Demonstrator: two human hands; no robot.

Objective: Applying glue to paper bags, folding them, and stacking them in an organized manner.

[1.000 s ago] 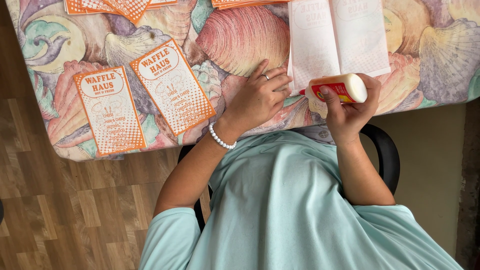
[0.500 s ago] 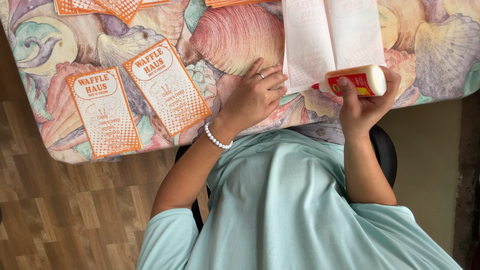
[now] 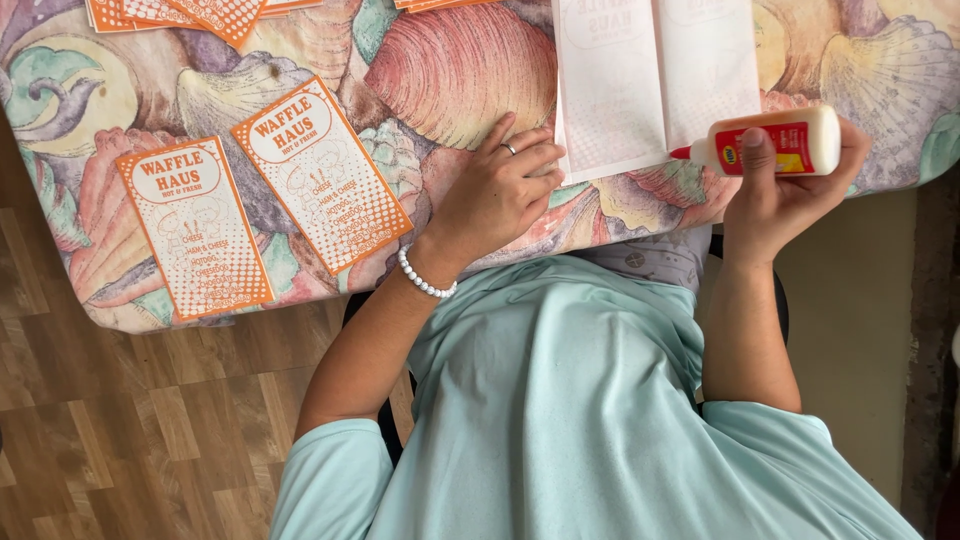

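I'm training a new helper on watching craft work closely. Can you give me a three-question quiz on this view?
1. True or false: the right hand holds the glue bottle lying sideways, its red tip toward the white paper bag.
2. What does the left hand rest on?
A. an orange printed bag
B. the shell-patterned tablecloth, fingertips at the white paper bag's edge
C. the floor
3. How many orange printed bags lie whole near the table's edge?

Key: 1 true; 2 B; 3 two.
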